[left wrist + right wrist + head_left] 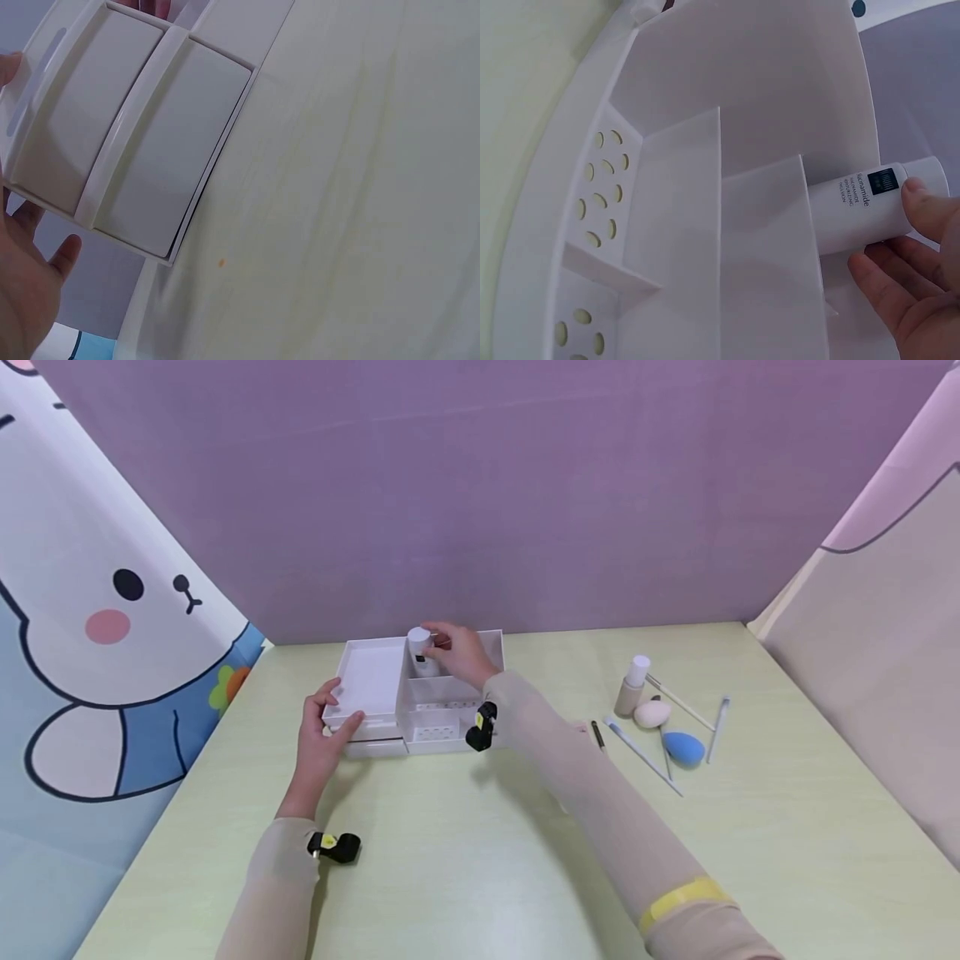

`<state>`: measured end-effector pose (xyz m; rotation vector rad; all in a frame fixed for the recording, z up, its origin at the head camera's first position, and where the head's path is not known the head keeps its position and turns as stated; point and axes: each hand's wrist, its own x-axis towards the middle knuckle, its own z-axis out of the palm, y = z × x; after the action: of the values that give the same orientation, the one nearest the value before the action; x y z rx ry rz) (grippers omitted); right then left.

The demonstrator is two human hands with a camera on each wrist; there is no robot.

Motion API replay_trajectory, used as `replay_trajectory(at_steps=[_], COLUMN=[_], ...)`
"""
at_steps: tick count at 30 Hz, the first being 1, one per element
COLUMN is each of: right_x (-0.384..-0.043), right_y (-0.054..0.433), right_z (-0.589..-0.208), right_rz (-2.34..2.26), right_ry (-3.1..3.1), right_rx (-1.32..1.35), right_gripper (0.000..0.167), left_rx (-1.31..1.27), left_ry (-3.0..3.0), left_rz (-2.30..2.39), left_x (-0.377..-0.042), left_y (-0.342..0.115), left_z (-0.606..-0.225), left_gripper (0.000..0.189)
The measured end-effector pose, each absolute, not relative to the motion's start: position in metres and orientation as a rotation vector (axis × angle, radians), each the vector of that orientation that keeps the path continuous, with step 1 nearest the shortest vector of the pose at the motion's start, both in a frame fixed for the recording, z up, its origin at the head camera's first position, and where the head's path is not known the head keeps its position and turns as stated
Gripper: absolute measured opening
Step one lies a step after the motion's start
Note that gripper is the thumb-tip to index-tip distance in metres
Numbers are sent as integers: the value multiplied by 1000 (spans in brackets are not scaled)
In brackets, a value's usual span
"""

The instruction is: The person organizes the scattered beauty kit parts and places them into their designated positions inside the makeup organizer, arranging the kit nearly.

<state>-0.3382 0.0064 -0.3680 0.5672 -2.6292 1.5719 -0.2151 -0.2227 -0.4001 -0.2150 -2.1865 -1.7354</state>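
Observation:
A white desktop organizer (367,677) stands at the back of the table, with two drawers (176,150) under a shallow tray at its left and open compartments at its right. My left hand (318,743) grips its left side, thumb at the front edge and fingers along the side. My right hand (461,656) pinches a white lotion bottle (855,214) near its cap. The bottle is upright in the back compartment, its lower part hidden behind a divider (772,255). Its label shows small dark print and a dark square.
Right on the table are a beige bottle with a white cap (630,689), a pale pink makeup sponge (652,713), a blue makeup sponge (683,748), several slim brushes (645,757) and a dark pen-like stick (597,735). A purple backdrop (562,510) rises behind the organizer.

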Motion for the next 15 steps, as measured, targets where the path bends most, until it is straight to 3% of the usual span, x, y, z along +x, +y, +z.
replay_trajectory(at_steps=[15], right_x=[-338], right_y=[24], right_z=[-355], right_rz=[1589], right_ry=[-2623], right_rx=[516], right_gripper=[55], left_rx=[-236], left_ry=[-2193], left_rz=[-1736], left_x=[-218], left_y=[-220], left_z=[-401], left_gripper=[36])
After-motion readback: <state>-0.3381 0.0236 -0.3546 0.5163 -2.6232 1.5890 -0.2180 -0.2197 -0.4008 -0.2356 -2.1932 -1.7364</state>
